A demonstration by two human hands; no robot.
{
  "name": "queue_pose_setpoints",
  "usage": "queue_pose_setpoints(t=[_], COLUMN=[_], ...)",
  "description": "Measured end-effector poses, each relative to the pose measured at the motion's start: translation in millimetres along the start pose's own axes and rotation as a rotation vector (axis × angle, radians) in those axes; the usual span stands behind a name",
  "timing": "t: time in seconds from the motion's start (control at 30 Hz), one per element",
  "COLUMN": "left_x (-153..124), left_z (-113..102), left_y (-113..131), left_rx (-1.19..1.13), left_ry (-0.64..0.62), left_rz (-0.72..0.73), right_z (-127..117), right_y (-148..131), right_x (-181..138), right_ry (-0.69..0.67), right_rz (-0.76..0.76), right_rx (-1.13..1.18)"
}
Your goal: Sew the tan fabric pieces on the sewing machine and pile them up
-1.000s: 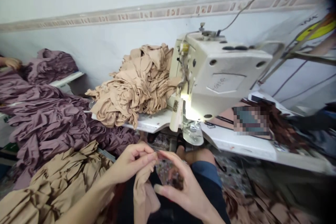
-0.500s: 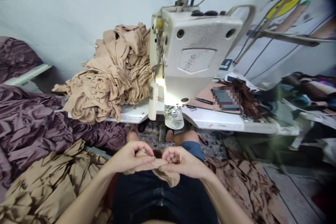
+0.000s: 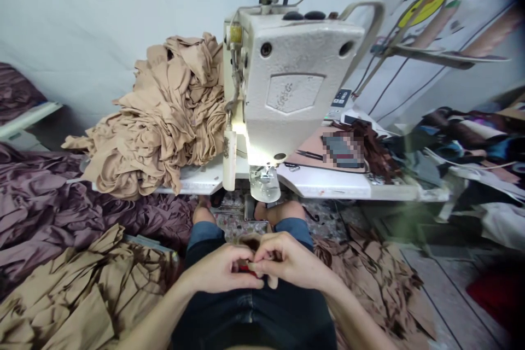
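Low over my lap, both hands meet at a small beige fabric piece (image 3: 272, 282), mostly hidden by my fingers. My left hand (image 3: 221, 269) is closed, its thumb and fingers curled against the cloth. My right hand (image 3: 289, 262) pinches the same cloth, fingertips touching those of the left. A bit of red shows between the hands; I cannot make out what it is. Ahead of them stands a white sewing machine (image 3: 291, 93), its lamp lit over the needle area and its rounded arm end (image 3: 264, 185).
Beige cloth (image 3: 151, 115) is heaped left of the machine on the white table (image 3: 328, 190). Purple cloth (image 3: 36, 202) and more beige cloth (image 3: 77, 290) lie at left. Dark-handled tweezers (image 3: 309, 155) rest right of the machine. Another beige pile (image 3: 381, 279) lies low right.
My hands have drawn closer together and the fabric between them is bunched up, less of it showing. The view has shifted a little, so the machine appears further left.
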State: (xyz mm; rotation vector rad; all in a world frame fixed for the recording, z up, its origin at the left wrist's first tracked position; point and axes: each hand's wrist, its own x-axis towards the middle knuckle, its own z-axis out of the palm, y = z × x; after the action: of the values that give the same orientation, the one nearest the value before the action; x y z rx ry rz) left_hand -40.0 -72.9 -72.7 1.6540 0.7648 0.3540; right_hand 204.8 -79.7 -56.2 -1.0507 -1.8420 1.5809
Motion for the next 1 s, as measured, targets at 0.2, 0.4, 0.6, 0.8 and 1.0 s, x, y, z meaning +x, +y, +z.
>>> queue_pose_setpoints(t=[0.2, 0.4, 0.6, 0.8, 1.0], left_x=[9, 8, 7, 13, 25], left_z=[12, -2, -15, -28, -31], left_y=[1, 1, 15, 23, 44], left_rx=[-0.117, -0.213, -0.125, 0.365, 0.348], left_ry=[0.199, 0.322, 0.370, 0.495, 0.560], left_rz=[-0.086, -0.063, 0.118, 0.391, 0.388], right_z=[-14, -21, -17, -13, -28], right_y=[5, 14, -5, -41, -46], right_x=[-8, -11, -9, -19, -5], right_ry=[0.147, 0.336, 0.445, 0.686, 0.768], right_rz=[0.066, 0.099, 0.096, -0.262, -0.270], right_rx=[-0.030, 0.046, 0.062, -0.375, -0.334])
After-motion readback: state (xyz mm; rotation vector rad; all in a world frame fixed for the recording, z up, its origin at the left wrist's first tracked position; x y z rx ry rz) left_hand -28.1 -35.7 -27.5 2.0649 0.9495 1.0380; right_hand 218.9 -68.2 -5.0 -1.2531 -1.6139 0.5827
